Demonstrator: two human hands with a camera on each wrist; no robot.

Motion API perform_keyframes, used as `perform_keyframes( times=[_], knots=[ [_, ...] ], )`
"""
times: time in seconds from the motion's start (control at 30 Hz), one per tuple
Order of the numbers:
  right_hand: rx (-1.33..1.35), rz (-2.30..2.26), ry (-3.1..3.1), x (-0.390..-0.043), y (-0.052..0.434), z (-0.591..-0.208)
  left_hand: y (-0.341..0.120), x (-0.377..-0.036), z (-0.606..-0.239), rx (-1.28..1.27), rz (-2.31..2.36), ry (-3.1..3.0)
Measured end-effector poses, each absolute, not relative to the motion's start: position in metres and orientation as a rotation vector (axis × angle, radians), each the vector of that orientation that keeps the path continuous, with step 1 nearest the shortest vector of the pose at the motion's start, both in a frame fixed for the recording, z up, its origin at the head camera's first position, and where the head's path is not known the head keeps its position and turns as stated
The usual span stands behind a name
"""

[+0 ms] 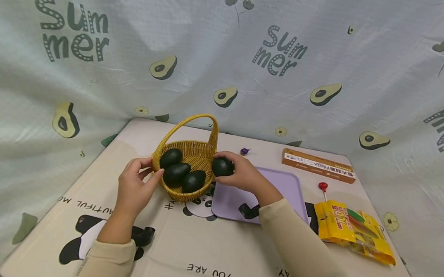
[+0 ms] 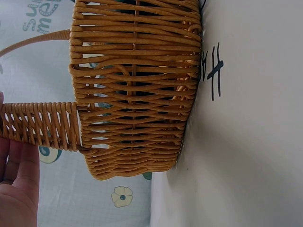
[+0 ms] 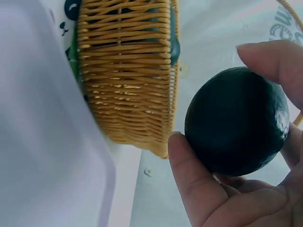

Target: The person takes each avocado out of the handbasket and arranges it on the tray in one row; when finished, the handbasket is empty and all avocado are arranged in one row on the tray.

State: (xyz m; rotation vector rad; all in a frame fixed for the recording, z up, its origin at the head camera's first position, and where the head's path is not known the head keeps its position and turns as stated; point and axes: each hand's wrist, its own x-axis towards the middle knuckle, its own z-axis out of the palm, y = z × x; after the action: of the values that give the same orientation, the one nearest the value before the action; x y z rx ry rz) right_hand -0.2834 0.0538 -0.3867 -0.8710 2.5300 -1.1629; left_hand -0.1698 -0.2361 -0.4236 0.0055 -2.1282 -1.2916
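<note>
Item 1 — dark avocado (image 1: 222, 166): pinched in your right hand (image 1: 242, 174), thumb below and fingers curled over the top, just beside the right rim of the basket (image 1: 191, 153) and level with it; in the right wrist view the fruit sits well forward in the fingertips (image 3: 279, 61), so keep the palm under it if you carry it over the rim.

Item 2 — wicker basket, yellow, with hoop handle (image 1: 193, 125): stands upright on the panda-print table cover (image 1: 202, 253); three more dark avocados (image 1: 179, 171) lie in it, filling the left and front; the open space looks to be at the back right, so that is the better spot to lower into rather than onto the others.

Item 3 — left hand (image 1: 134, 186): fingers relaxed and spread, thumb touching the basket's left wall near the rim; it braces, it does not grip; keep that light pressure so the basket does not slide or tip when the right side is loaded.

Item 4 — surroundings: purple tray (image 1: 279, 186) just right of the basket under your right wrist; orange box (image 1: 317, 165) beyond it; yellow snack bag (image 1: 352, 231) and red lollipop (image 1: 323, 186) well to the right; none lie between the fruit and the basket.
</note>
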Motion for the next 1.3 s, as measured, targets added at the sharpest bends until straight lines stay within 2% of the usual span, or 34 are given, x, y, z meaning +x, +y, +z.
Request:
perform_keyframes(
  times=[0.77,1.3],
  knots=[
    [-0.674,-1.167,2.579,-0.278,0.071,-0.419,-0.237,-0.170,-0.425,-0.001,-1.304,-2.123],
    [-0.640,-1.105,2.622,-0.278,0.078,-0.438,-0.238,-0.171,-0.425,0.003,-1.278,-2.133]
  ],
)
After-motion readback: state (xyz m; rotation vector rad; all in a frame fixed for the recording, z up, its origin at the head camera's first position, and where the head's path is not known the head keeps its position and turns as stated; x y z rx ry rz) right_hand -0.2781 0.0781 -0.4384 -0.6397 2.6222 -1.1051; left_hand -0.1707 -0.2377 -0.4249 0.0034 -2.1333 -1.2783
